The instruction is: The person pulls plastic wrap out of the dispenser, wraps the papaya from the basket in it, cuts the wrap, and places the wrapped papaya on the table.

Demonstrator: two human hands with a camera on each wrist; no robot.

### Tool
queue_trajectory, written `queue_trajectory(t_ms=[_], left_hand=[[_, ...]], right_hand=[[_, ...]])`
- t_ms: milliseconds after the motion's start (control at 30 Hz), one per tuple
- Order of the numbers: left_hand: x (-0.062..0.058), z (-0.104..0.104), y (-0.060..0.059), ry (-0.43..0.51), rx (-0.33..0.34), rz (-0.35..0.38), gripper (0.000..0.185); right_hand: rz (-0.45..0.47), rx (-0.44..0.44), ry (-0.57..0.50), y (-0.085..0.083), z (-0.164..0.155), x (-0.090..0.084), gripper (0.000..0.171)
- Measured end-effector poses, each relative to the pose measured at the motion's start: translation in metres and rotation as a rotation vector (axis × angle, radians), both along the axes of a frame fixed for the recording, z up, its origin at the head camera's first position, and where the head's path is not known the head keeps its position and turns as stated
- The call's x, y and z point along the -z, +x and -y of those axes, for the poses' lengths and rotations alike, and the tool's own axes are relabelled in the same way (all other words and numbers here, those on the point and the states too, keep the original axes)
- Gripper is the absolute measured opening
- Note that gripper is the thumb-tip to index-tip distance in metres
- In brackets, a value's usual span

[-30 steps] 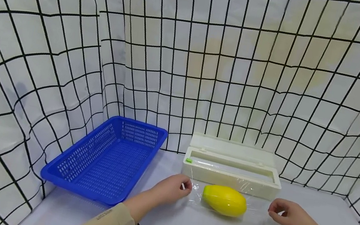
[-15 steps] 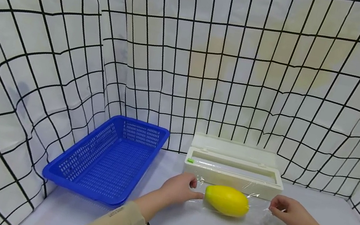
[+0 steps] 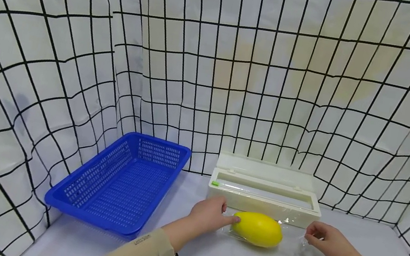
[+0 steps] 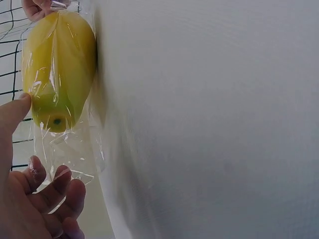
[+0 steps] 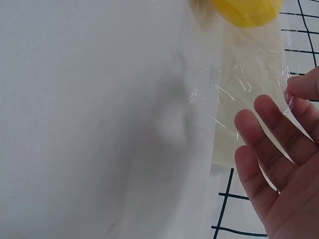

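A shiny yellow fruit, papaya-like with a greenish stem end, lies on the white table, covered by clear plastic wrap. My left hand is at its left end: the thumb is stretched out and touches the wrapped side, while the other fingers are loosely bent below the film. To the right of the fruit, my right hand pinches the film's edge between thumb and index finger. Its other fingers are spread apart. Film stretches between that pinch and the fruit.
Directly behind the fruit stands a cream wrap dispenser box, lid raised, with a film roll inside. A blue slotted basket sits at the left. Black wire grid over white sheeting encloses the back and sides.
My left hand has moved right, its thumb extending from beside the fruit onto its left end. My right hand has stayed nearly in place with the film. The basket and box have not moved.
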State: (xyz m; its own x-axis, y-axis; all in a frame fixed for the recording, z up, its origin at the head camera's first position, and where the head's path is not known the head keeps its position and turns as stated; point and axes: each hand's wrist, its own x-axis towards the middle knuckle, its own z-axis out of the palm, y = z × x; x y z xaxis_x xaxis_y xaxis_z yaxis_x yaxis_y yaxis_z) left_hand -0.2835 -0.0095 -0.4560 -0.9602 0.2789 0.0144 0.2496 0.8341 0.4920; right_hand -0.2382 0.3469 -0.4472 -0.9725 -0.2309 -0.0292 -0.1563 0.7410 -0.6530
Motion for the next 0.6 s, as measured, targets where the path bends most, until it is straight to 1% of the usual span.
queue_trajectory(t_ms=[200, 300, 400, 467, 533, 600], left_hand=[[0.004, -0.002, -0.003, 0.000, -0.014, -0.012, 0.051], [0.004, -0.002, -0.002, 0.001, -0.015, -0.016, 0.050], [0.004, -0.003, -0.002, -0.001, -0.012, -0.009, 0.048], [0.004, -0.003, -0.002, -0.003, -0.008, 0.000, 0.047], [0.005, -0.004, -0.003, -0.009, -0.004, 0.011, 0.047], [0.006, -0.004, -0.003, -0.015, -0.002, 0.020, 0.047]], right_hand=[[-0.011, -0.018, 0.001, -0.001, -0.001, -0.003, 0.010], [-0.023, 0.020, 0.035, -0.001, 0.000, -0.008, 0.018], [-0.093, 0.075, 0.066, 0.002, 0.006, -0.018, 0.027], [-0.163, 0.085, 0.074, 0.006, 0.017, -0.026, 0.031], [-0.221, 0.052, 0.090, 0.011, 0.032, -0.032, 0.036], [-0.252, -0.008, 0.142, 0.013, 0.048, -0.034, 0.046]])
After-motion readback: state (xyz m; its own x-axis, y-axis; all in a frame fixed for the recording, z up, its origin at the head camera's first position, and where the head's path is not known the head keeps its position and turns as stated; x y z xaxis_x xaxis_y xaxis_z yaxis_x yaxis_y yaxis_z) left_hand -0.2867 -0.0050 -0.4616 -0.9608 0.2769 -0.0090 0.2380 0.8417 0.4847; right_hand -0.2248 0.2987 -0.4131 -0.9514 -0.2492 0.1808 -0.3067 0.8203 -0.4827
